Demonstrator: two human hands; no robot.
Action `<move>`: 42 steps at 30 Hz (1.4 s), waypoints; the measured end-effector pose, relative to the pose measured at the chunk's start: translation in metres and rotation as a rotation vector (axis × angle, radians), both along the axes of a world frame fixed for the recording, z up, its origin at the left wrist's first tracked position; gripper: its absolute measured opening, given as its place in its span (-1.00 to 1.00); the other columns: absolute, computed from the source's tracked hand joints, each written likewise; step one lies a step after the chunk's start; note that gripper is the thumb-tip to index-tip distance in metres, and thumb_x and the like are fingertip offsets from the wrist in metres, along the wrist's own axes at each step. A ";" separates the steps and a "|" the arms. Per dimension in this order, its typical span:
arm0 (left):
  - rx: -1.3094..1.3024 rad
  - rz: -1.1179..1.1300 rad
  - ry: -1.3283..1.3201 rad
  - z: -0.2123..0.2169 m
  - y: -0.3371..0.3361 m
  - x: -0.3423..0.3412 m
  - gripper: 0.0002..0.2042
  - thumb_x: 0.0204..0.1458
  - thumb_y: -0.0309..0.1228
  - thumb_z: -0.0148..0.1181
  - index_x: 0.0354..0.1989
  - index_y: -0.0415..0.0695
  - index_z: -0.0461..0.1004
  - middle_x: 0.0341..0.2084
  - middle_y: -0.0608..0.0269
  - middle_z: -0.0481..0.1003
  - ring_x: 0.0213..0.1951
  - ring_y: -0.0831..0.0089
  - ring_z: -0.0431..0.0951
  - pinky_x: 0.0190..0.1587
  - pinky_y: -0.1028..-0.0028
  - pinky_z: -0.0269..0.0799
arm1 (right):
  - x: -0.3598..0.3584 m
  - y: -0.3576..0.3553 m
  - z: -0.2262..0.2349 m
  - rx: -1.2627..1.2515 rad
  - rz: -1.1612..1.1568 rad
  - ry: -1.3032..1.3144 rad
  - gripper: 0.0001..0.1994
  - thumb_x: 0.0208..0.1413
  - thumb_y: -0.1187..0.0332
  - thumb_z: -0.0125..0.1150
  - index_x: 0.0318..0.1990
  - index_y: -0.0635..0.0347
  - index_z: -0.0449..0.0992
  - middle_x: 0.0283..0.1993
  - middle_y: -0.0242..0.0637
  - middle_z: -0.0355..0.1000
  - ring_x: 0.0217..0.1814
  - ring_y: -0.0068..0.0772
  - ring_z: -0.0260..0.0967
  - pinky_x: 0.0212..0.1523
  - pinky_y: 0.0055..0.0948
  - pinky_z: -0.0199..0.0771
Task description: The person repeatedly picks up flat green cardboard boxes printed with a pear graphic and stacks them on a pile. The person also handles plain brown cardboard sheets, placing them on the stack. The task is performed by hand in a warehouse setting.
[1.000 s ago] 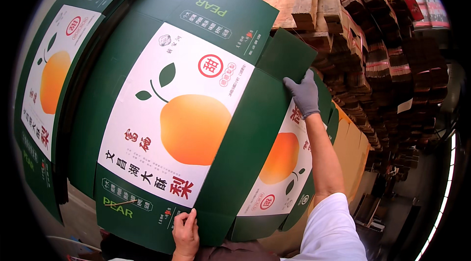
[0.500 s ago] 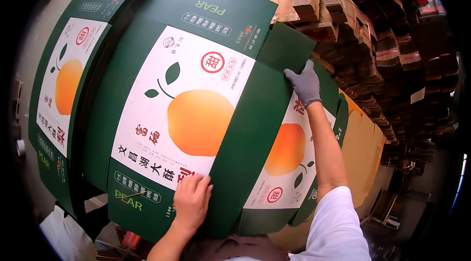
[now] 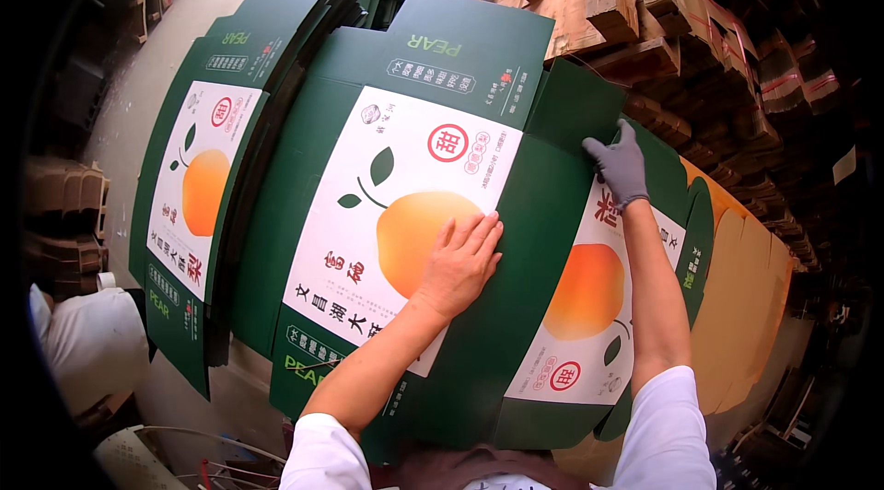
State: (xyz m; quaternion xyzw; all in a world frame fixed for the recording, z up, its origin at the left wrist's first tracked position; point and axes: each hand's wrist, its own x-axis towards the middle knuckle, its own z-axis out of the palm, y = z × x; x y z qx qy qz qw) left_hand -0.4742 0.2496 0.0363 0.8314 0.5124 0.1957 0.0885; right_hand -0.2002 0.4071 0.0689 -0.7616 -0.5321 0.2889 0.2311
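A flattened green fruit carton [image 3: 433,214], printed with an orange fruit on a white panel, is spread across the centre of the frame. It is pressed by the bare left hand [image 3: 460,260], laid flat with fingers open on the fruit print. Its upper right flap is touched by the grey-gloved right hand [image 3: 619,168], fingers extended. A stack of similar cartons [image 3: 207,204] is seen at the left, wooden pallets [image 3: 663,20] at the upper right.
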 end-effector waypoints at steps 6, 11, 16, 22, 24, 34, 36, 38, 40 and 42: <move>-0.005 0.026 -0.052 -0.003 -0.003 -0.007 -0.58 0.10 -0.31 0.23 0.14 -0.11 0.47 0.19 0.26 0.43 0.24 0.32 0.37 0.29 0.17 0.23 | -0.066 -0.048 -0.006 0.473 0.573 -0.376 -0.49 0.12 0.17 0.26 0.19 0.18 0.44 0.24 -0.05 0.40 0.28 -0.05 0.32 0.31 -0.13 0.22; -0.011 0.017 -0.105 -0.003 -0.006 -0.007 -0.58 0.11 -0.30 0.23 0.15 -0.10 0.47 0.20 0.28 0.43 0.24 0.32 0.37 0.29 0.17 0.22 | -0.101 -0.059 -0.031 0.518 0.706 -0.514 -0.45 0.10 0.07 0.25 0.15 0.28 0.46 0.26 -0.04 0.37 0.32 -0.05 0.26 0.33 0.04 0.14; -0.052 0.011 -0.163 -0.006 -0.005 -0.009 -0.56 0.12 -0.31 0.22 0.18 -0.10 0.43 0.23 0.24 0.39 0.27 0.28 0.33 0.31 0.15 0.18 | -0.103 -0.057 -0.032 0.464 0.715 -0.538 -0.44 0.11 0.06 0.22 0.16 0.27 0.46 0.31 -0.05 0.34 0.36 -0.04 0.24 0.37 0.05 0.10; -0.204 0.006 -0.310 -0.002 -0.012 -0.037 -0.55 0.17 -0.34 0.14 0.24 -0.11 0.33 0.22 0.12 0.35 0.28 0.14 0.30 0.35 0.08 0.08 | -0.110 -0.063 -0.034 0.286 0.645 -0.502 -0.36 0.15 0.03 0.12 0.27 0.31 0.35 0.42 0.13 0.13 0.49 0.08 0.02 0.48 0.03 -0.13; -0.131 0.150 -0.209 -0.001 -0.033 -0.082 -0.57 0.18 -0.36 0.11 0.23 -0.12 0.34 0.22 0.14 0.36 0.28 0.16 0.30 0.35 0.00 0.02 | -0.138 -0.088 -0.029 0.281 0.741 -0.507 -0.35 0.17 0.02 0.10 0.32 0.26 0.29 0.47 0.18 0.03 0.54 0.16 -0.11 0.51 0.07 -0.26; -0.258 0.330 0.100 -0.023 -0.088 -0.154 -0.48 0.24 -0.18 -0.02 0.35 -0.09 0.22 0.37 0.13 0.15 0.42 0.20 0.07 0.43 0.00 -0.15 | -0.171 -0.057 -0.023 0.260 0.910 -0.490 -0.27 0.09 -0.06 0.14 0.36 0.14 0.25 0.52 -0.05 0.00 0.60 0.03 -0.22 0.52 0.22 -0.48; -0.222 0.335 0.079 -0.026 -0.088 -0.153 -0.48 0.20 -0.19 0.04 0.33 -0.08 0.24 0.36 0.09 0.18 0.40 0.17 0.10 0.40 -0.01 -0.10 | -0.170 -0.033 -0.024 0.275 0.889 -0.517 -0.28 0.11 -0.06 0.12 0.37 0.14 0.24 0.52 -0.07 0.00 0.60 0.01 -0.22 0.52 0.21 -0.47; -0.227 0.328 0.102 -0.026 -0.087 -0.151 -0.47 0.20 -0.19 0.03 0.33 -0.08 0.24 0.37 0.10 0.17 0.41 0.19 0.10 0.40 -0.01 -0.10 | -0.168 -0.008 -0.018 0.228 0.851 -0.545 -0.27 0.12 -0.05 0.11 0.38 0.14 0.21 0.52 -0.09 0.00 0.60 -0.03 -0.22 0.52 0.19 -0.44; -0.235 0.328 0.118 -0.027 -0.089 -0.151 -0.47 0.20 -0.19 0.02 0.33 -0.08 0.24 0.37 0.11 0.16 0.42 0.20 0.09 0.40 -0.01 -0.11 | -0.167 0.015 -0.016 0.209 0.827 -0.551 -0.27 0.12 -0.04 0.11 0.38 0.15 0.20 0.52 -0.09 0.00 0.60 -0.03 -0.22 0.52 0.19 -0.44; -0.240 0.344 0.112 -0.029 -0.093 -0.149 -0.48 0.21 -0.19 0.02 0.33 -0.08 0.24 0.38 0.12 0.15 0.42 0.22 0.08 0.40 0.00 -0.11 | -0.167 0.038 -0.014 0.196 0.791 -0.557 -0.29 0.13 0.01 0.12 0.38 0.17 0.20 0.52 -0.09 0.01 0.59 -0.03 -0.20 0.52 0.18 -0.42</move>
